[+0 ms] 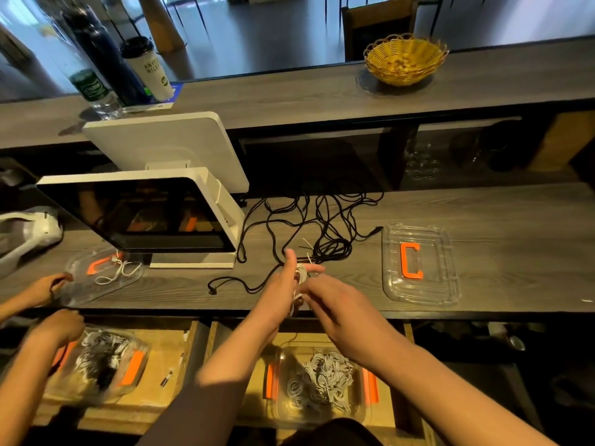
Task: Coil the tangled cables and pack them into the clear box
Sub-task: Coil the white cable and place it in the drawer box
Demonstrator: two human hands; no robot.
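Observation:
My left hand (283,284) holds a small coil of white cable (301,272) wrapped round its fingers, thumb up. My right hand (331,300) pinches the loose end of that white cable just below the coil. Behind the hands a tangle of black cables (322,226) sprawls over the grey counter (499,220). Below the counter edge, in an open drawer, a clear box (360,410) with orange clips holds several coiled white cables (322,378). A clear lid (421,294) with an orange latch lies on the counter at the right.
A white point-of-sale screen (145,214) stands left of the tangle. Another person's hands (54,326) work at the left over a second clear box (103,362) of cables and a lid (99,275) holding one white cable. A yellow basket (404,59), bottle and cup sit on the upper ledge.

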